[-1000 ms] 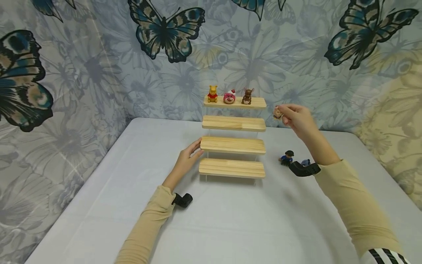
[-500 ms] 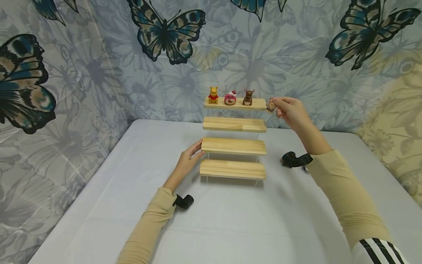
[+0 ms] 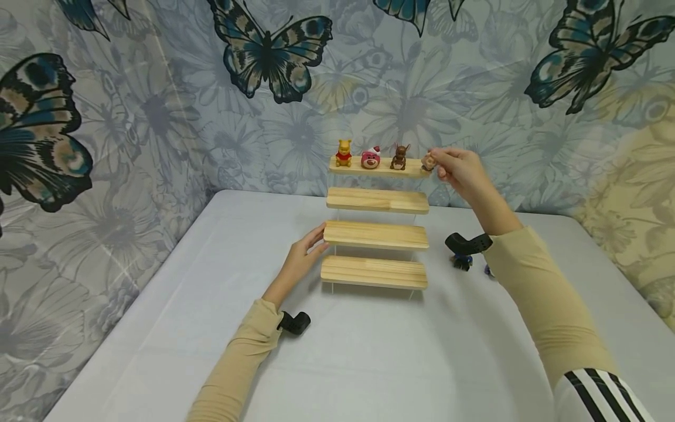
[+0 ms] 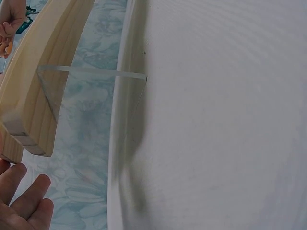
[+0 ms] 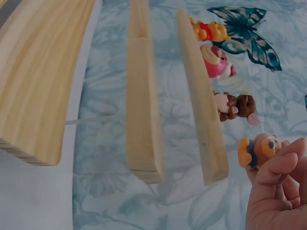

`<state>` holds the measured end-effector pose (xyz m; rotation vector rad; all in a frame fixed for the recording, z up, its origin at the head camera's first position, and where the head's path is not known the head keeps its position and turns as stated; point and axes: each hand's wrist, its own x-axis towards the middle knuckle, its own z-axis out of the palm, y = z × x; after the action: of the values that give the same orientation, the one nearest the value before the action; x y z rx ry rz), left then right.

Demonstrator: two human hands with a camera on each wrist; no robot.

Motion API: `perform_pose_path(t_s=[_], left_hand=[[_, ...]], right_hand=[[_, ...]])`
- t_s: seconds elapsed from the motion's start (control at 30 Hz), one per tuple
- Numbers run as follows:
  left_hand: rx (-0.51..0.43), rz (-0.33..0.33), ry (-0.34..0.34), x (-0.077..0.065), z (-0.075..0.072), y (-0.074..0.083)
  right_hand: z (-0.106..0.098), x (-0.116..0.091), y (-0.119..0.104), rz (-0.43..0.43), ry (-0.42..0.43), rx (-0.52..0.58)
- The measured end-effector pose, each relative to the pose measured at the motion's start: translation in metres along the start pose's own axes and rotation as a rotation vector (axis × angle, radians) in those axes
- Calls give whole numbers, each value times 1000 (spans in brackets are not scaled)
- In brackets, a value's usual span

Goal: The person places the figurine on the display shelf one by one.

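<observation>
My right hand pinches a small tan animal figurine with a dark blue body and orange feet. In the right wrist view its feet are slightly apart from the right end of the top shelf. Along that shelf stand a Winnie the Pooh figurine, a pink bear figurine in a red and white hat, and a brown big-eared figurine. My left hand holds the left end of the third wooden shelf; its fingertips touch the board's end.
Below the top board, the tiered stand has a second shelf and a bottom shelf on clear supports. A dark blue figurine and a partly hidden bluish one are on the white table under my right forearm.
My right hand has moved left with the tan figurine, from beside the stand to just above the top shelf's right end. My left hand stays at the third shelf.
</observation>
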<state>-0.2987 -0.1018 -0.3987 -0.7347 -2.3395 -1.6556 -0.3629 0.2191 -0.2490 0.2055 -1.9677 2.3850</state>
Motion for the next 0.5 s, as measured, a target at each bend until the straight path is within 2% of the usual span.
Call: perform_pose_path(t_s=[0.17,0.5], left_hand=[[3,4,-18,-4,-4,23],[10,3,-23,-5,-5,26]], right_hand=[[3,6,-4,39,26,-2],[6,14,-1,88,20,-7]])
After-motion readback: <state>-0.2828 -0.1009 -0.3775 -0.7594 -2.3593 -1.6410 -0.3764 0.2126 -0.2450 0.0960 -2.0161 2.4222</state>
